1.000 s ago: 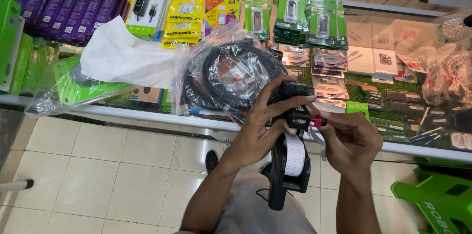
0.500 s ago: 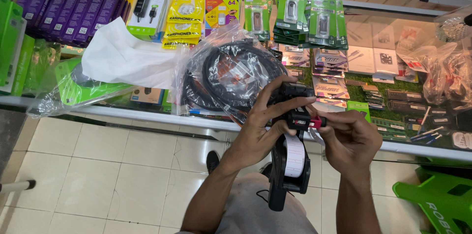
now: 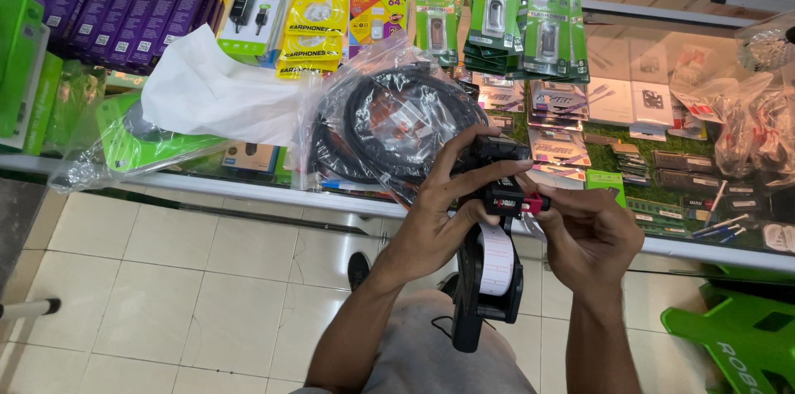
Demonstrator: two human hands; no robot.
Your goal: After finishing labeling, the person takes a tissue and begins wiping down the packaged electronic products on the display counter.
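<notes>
Black label gun (image 3: 490, 261) is being gripped by left hand (image 3: 435, 224) around its head, above the tabletop (image 3: 248, 191) edge. Its red knob (image 3: 534, 204) is being pinched by right hand (image 3: 590, 233). Bagged cables (image 3: 397, 125) are lying just behind.

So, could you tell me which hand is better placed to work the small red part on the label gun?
Probably the right hand: its fingers already pinch the red part. The left hand is wrapped round the label gun, steadying it.
</notes>
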